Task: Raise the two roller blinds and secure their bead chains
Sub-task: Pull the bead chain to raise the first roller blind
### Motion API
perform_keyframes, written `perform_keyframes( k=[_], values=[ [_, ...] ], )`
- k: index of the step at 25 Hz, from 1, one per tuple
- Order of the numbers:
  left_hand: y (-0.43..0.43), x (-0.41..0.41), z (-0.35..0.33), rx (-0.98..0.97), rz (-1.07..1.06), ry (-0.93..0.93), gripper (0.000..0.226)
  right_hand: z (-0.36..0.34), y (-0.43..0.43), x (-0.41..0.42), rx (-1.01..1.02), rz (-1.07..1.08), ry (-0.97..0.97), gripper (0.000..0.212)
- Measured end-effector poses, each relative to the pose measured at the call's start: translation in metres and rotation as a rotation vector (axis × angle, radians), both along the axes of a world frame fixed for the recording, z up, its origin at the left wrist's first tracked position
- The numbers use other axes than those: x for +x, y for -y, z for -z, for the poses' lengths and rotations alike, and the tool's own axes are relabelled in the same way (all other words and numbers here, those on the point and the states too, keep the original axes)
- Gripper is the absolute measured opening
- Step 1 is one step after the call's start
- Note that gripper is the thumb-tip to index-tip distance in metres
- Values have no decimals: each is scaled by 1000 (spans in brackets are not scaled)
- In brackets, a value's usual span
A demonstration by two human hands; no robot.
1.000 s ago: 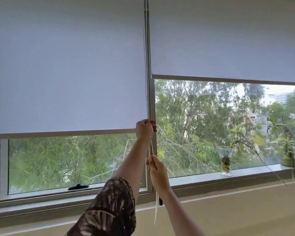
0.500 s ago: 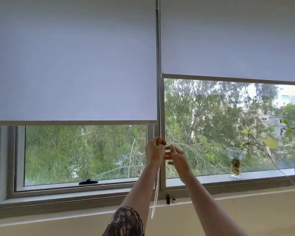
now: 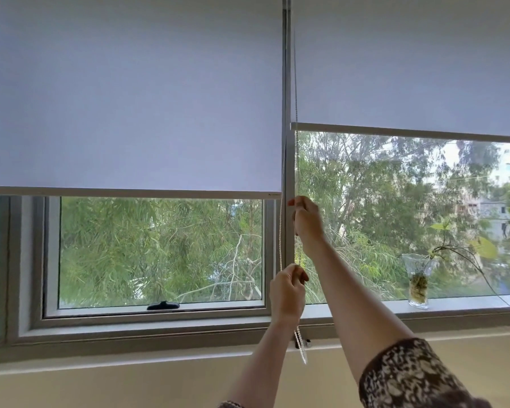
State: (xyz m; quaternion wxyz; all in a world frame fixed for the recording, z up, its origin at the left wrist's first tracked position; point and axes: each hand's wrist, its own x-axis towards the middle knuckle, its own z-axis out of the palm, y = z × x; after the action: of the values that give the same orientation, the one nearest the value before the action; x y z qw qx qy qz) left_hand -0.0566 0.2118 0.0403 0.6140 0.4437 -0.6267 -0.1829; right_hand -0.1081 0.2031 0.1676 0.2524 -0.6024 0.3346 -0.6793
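Both hands are on the bead chain (image 3: 281, 231) at the mullion (image 3: 289, 160) between the two panes. The right hand (image 3: 306, 220) is the upper one, fingers pinched shut around a strand just below the bottom rail of the left blind (image 3: 130, 92). The left hand (image 3: 287, 293) sits lower, down near the sill (image 3: 454, 306), also closed around the chain, with the loose loop dangling out below the fist and hanging past the bottom of the window frame. A white strand runs straight up from the left hand along the mullion. There's a second, darker strand going up past the right blind (image 3: 409, 60), but I can't tell which blind each strand belongs to. The left blind's bottom edge hangs roughly halfway down the window, and the right one is clearly higher, so more glass shows on that side. A patterned dark sleeve (image 3: 409, 375) shows on the right arm at the bottom right corner. On the sill toward the right end there's a clear glass vase (image 3: 418, 285) with a trailing green plant (image 3: 465, 248). A black window latch (image 3: 163, 305) sits at the bottom edge of the left pane, and outside it's all trees (image 3: 159, 245).
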Motion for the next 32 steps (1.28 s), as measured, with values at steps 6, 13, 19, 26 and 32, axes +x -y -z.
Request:
perform_keyframes(
  k=[6,13,19,26,32],
  values=[
    [4,20,6,202,232,-23,28,40,-2,9,-66,57,-30,31],
    [4,39,-44,175,278,-185,34,80,4,3,-14,105,-116,24],
    [11,29,-90,134,330,-336,32,107,6,8,-21,132,-183,26],
    [15,13,-105,97,258,-357,24,137,3,7,-8,136,-223,24],
    [18,18,-81,24,160,-286,32,145,2,-6,169,-76,-255,27]
  ],
)
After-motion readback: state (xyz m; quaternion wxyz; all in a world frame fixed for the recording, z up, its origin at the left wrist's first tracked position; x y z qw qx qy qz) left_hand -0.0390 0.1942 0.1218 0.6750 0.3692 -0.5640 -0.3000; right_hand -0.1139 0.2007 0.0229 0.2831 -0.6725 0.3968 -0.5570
